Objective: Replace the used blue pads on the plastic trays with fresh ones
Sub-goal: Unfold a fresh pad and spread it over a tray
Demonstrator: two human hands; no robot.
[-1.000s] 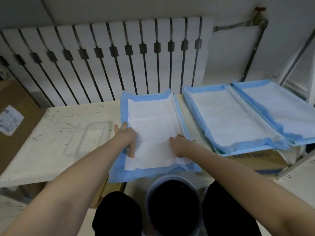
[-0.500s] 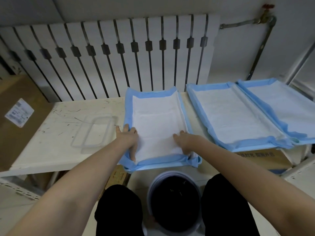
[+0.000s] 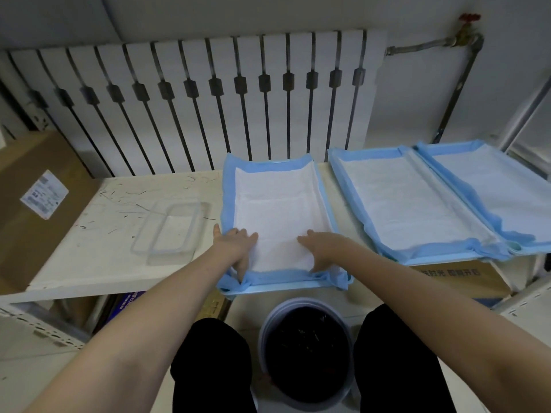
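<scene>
A blue-edged white pad (image 3: 277,210) lines the tray (image 3: 286,289) in front of me, its blue border turned up along the sides. My left hand (image 3: 237,245) presses the pad down at the near left corner, fingers pointing downward into the tray. My right hand (image 3: 323,248) presses the near right part, fingers spread flat. Two more trays to the right carry pads, the middle pad (image 3: 408,204) and the far right pad (image 3: 495,189), both laid flat with blue borders up.
A clear plastic container (image 3: 170,231) sits on the scratched white table (image 3: 98,239) to the left. A dark bucket (image 3: 307,356) stands on the floor between my knees. A cardboard box (image 3: 32,204) is at the left, a radiator (image 3: 208,99) behind.
The pad's near blue edge, hanging over the front before, is now tucked up inside the tray. Both hands slid toward the near corners while pressing down.
</scene>
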